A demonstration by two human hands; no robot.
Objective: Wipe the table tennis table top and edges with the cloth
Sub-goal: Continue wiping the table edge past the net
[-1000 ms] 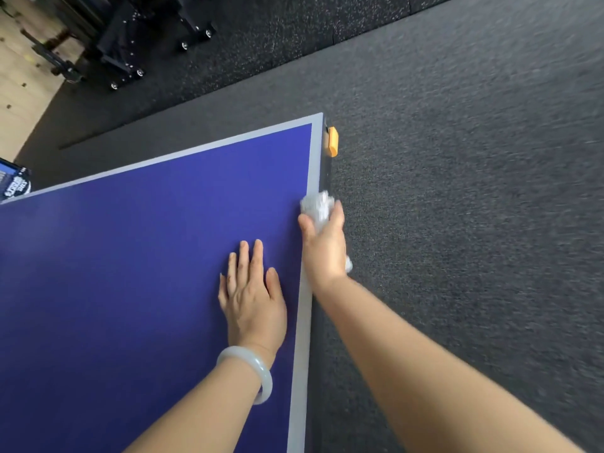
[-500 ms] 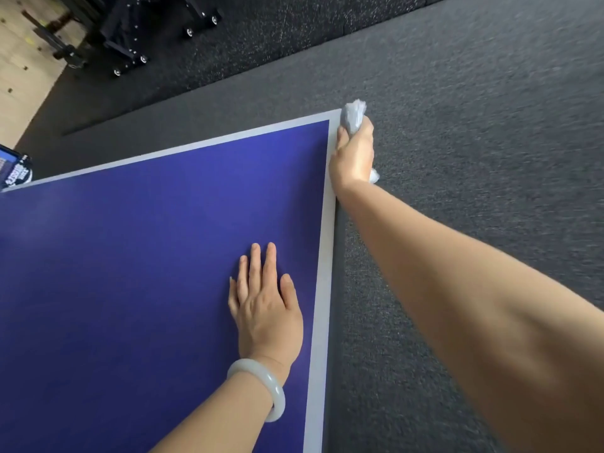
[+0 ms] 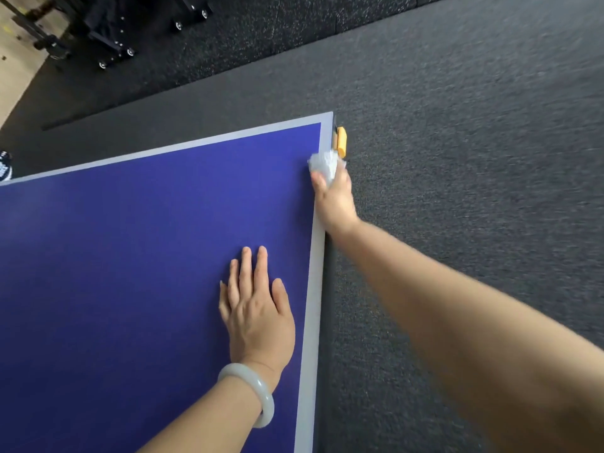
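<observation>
From the head view, a blue-topped table tennis counter with a pale grey border fills the lower left of the frame, its far right corner sitting just above centre. The right hand reaches up along the right-hand border. Its grip is pinched around a crumpled white cloth, thumb on the top face and the other fingers apparently wrapped over the side, though they are hidden below the rim. The cloth sticks out ahead of the grip, toward the top of the frame, and straddles the border just short of the corner. It lies just beside a small orange plastic piece fixed to the counter's side, and the blur makes it hard to say whether they touch. The edge being wiped runs as a long axis from the bottom of the frame up to that corner, so any stroke follows that line. The left hand, wearing a pale smooth bangle at the wrist, lies flat with fingers spread straight on the blue top, lower in the frame and well apart from the cloth. Dark grey carpet lies to the right, and a black wheeled frame stands at the upper left.
</observation>
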